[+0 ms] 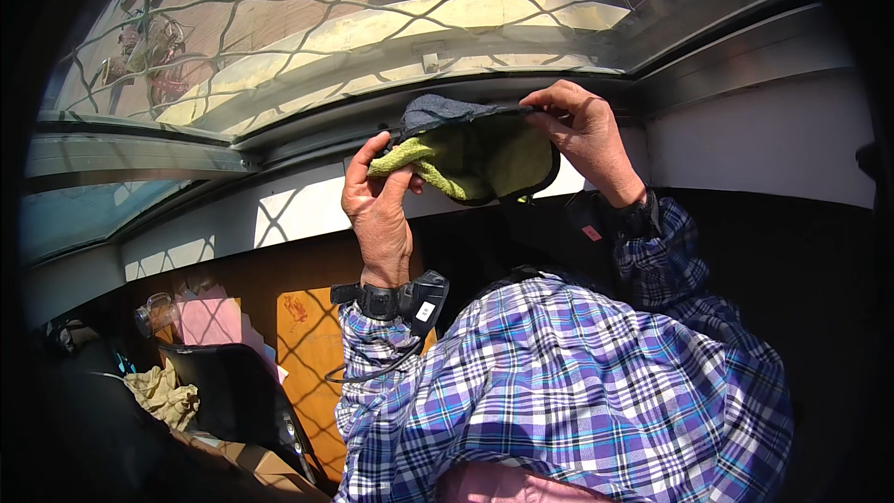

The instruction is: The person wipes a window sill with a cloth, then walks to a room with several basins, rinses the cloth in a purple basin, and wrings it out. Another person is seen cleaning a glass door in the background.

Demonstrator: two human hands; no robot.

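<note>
A cloth, fuzzy yellow-green on one side and dark grey on the other with black edging, hangs spread between my two hands in front of the window. My left hand pinches its left end between thumb and fingers, where the green side folds over. With thumb and fingertips, my right hand grips the upper right edge. The middle of the cloth sags into a hollow, and a grey flap stands up at its top left. Both wrists wear black straps.
A wire grille covers the window beyond a metal frame. Below runs a white sill. At lower left are an orange-brown wooden panel, a black chair, pink papers and a crumpled beige cloth.
</note>
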